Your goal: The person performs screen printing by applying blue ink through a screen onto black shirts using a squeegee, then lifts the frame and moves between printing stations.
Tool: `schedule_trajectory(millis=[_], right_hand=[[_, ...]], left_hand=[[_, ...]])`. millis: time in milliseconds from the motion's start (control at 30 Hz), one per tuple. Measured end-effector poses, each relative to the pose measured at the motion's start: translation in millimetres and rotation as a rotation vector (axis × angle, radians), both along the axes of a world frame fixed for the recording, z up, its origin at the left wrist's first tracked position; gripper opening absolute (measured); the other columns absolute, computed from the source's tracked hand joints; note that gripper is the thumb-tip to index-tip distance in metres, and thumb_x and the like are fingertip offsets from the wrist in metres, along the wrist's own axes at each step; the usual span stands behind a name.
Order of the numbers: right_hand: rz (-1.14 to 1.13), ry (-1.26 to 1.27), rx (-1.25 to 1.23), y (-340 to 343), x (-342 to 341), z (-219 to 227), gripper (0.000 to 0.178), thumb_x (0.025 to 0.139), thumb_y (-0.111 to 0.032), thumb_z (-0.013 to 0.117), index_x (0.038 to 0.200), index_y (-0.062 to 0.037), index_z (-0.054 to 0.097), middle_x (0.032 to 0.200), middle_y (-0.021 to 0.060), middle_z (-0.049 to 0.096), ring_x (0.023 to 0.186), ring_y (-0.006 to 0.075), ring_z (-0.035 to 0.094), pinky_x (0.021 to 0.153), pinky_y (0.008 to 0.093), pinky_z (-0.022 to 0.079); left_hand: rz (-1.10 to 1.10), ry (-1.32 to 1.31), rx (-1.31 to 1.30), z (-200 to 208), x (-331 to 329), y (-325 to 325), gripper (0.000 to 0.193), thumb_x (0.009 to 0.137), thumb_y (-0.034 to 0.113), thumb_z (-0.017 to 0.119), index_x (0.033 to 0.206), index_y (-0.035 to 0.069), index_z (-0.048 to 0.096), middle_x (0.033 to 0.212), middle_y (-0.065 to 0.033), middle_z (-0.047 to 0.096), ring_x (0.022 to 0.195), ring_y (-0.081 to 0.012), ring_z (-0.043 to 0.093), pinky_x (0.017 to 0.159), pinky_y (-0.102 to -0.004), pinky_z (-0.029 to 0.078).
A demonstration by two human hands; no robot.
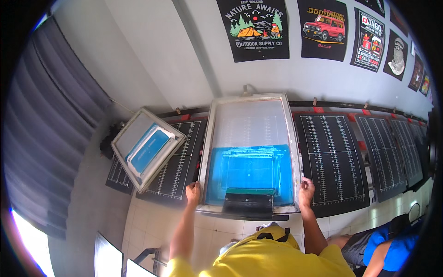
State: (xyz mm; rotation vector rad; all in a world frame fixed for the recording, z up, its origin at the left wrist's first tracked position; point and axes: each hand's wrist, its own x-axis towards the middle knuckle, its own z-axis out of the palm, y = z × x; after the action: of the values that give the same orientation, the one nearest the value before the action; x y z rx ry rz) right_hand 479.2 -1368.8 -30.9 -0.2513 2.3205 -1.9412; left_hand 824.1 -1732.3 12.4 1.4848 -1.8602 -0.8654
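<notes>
A large screen-printing frame (291,138) lies in front of me, its pale mesh coated blue over the near half. My left hand (193,192) is closed at the frame's left side, near the front corner. On the opposite side, my right hand (306,193) is closed at the right edge, with some of its fingers hidden. A squeegee (248,204) with a black holder and a green blade rests across the near end of the frame, between my hands and touched by neither.
Left of the frame, a smaller screen (148,147) sits tilted on black printing boards marked with white rulers. More marked boards (330,159) run to the right. Posters (256,30) hang on the grey wall. Another person in a blue shirt (392,249) is at lower right; a dark curtain (50,120) hangs left.
</notes>
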Motion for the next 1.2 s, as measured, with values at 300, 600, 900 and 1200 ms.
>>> schedule_trajectory(millis=[300, 600, 900, 1200], right_hand=[[-0.183, 0.346, 0.202, -10.1, 4.5, -14.5, 0.016, 0.086, 0.000, 0.061, 0.100, -0.0060, 0.067, 0.088, 0.0117, 0.070, 0.081, 0.0190, 0.067, 0.074, 0.0326, 0.053], [-0.140, 0.143, 0.470, -9.4, 16.2, 45.5, 0.022, 0.090, -0.015, 0.056, 0.109, -0.0113, 0.066, 0.103, 0.0189, 0.069, 0.100, 0.0385, 0.065, 0.087, 0.0446, 0.051], [-0.186, 0.469, 0.432, -16.5, 66.4, 105.0, 0.024, 0.088, -0.010, 0.057, 0.111, -0.0080, 0.065, 0.108, 0.0163, 0.067, 0.100, 0.0358, 0.064, 0.087, 0.0432, 0.051], [0.165, 0.546, 0.145, -115.5, 147.7, 145.7, 0.024, 0.094, 0.000, 0.054, 0.115, -0.0034, 0.065, 0.110, 0.0104, 0.068, 0.099, 0.0208, 0.065, 0.081, 0.0318, 0.052]], left_hand=[[-0.286, 0.073, 0.059, -9.8, -8.7, -10.2, 0.020, 0.081, 0.013, 0.056, 0.067, 0.002, 0.063, 0.060, -0.0036, 0.062, 0.054, -0.0131, 0.054, 0.049, -0.0371, 0.043], [-0.515, 0.013, 0.027, 0.5, 6.6, -12.8, 0.030, 0.092, 0.019, 0.056, 0.074, -0.004, 0.060, 0.063, -0.0006, 0.053, 0.058, -0.0102, 0.044, 0.052, -0.0340, 0.037], [-0.613, 0.172, 0.244, -25.7, 91.8, -18.4, 0.039, 0.100, 0.027, 0.057, 0.121, -0.006, 0.063, 0.104, -0.0122, 0.072, 0.093, -0.0193, 0.069, 0.084, -0.0309, 0.054], [-0.236, 0.517, 0.344, 36.3, 214.1, -3.1, 0.045, 0.100, 0.033, 0.056, 0.116, -0.009, 0.063, 0.102, -0.0157, 0.071, 0.092, -0.0217, 0.070, 0.083, -0.0327, 0.056]])
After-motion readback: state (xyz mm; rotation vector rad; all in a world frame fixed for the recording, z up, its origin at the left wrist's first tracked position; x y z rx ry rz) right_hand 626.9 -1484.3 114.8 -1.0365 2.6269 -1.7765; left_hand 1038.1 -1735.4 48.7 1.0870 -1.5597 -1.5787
